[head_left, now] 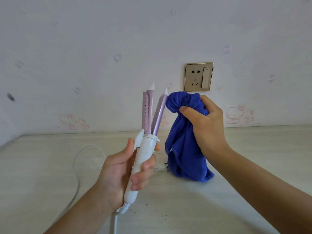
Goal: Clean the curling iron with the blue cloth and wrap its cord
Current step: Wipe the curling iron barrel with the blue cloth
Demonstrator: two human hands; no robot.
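Note:
My left hand (121, 169) grips the white handle of the curling iron (146, 146) and holds it upright above the table. Its lilac barrels (152, 112) are spread apart, tips up. My right hand (204, 122) holds the bunched blue cloth (184, 149), whose top touches the right barrel near its tip. The cloth's lower end hangs down to the table. The white cord (79, 159) loops over the table on the left, and its plug (161, 168) lies behind my left hand, next to the cloth.
A pale table (219, 200) runs up to a wall with cartoon-cat wallpaper. A gold-framed wall socket with a switch (198, 76) sits just above the cloth. Small dark specks lie on the table near the front.

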